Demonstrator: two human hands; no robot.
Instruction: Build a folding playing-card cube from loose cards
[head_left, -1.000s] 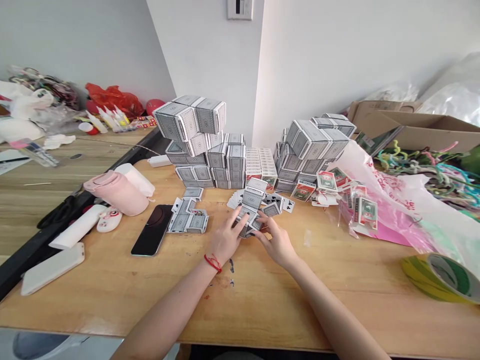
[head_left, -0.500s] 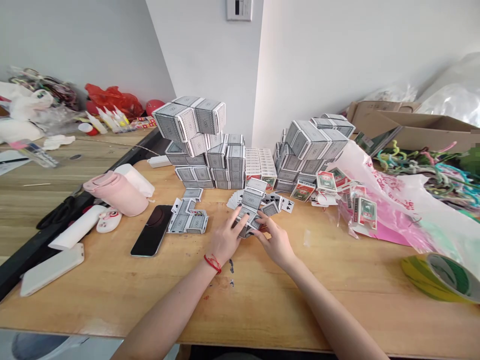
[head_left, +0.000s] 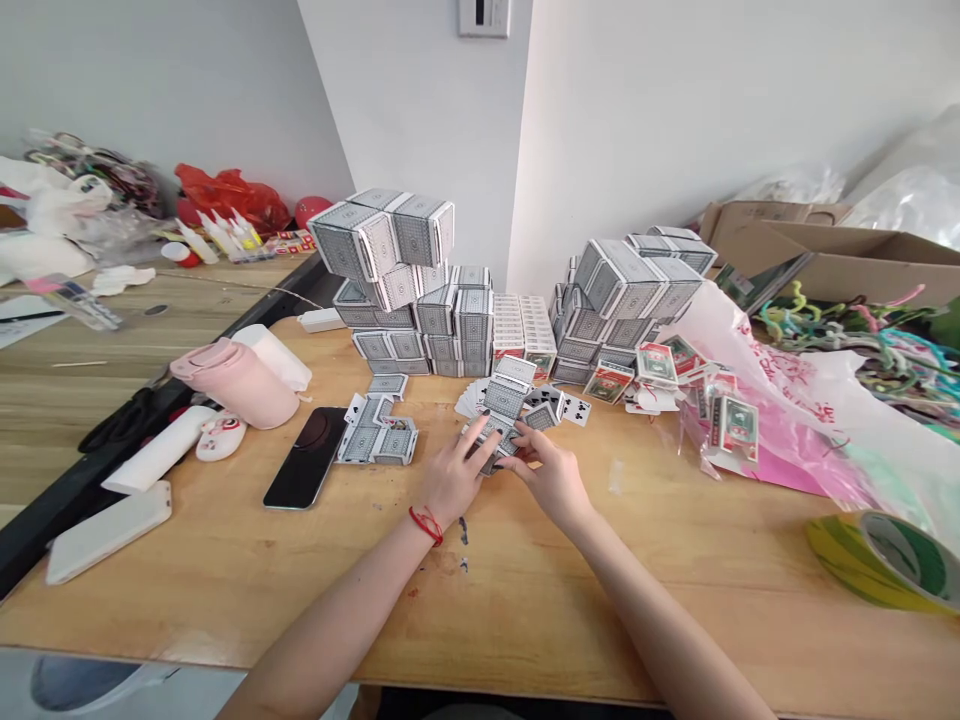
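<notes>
Both hands meet at a piece built of folded playing cards (head_left: 505, 398), low on the table in the middle. My left hand (head_left: 452, 475), with a red string bracelet (head_left: 426, 526) at the wrist, presses its fingers on the near left part. Thumb and fingers of my right hand (head_left: 551, 474) pinch the near right edge. Loose face-up cards (head_left: 576, 409) lie fanned behind the piece. To the left rests a second folded-card piece (head_left: 367, 440), beside a black phone (head_left: 306, 460). The undersides of the fingers are partly hidden.
Stacked card cubes rise at the back left (head_left: 382, 240) and back right (head_left: 626, 285), with card boxes (head_left: 536, 325) between. Loose card boxes (head_left: 735, 430) lie on a plastic bag (head_left: 795, 400). Green-yellow tape (head_left: 885, 560) sits at right, a pink tumbler (head_left: 236, 385) at left.
The view has shifted very slightly. Both hands stay on the folded-card piece, with barely any finger movement.
</notes>
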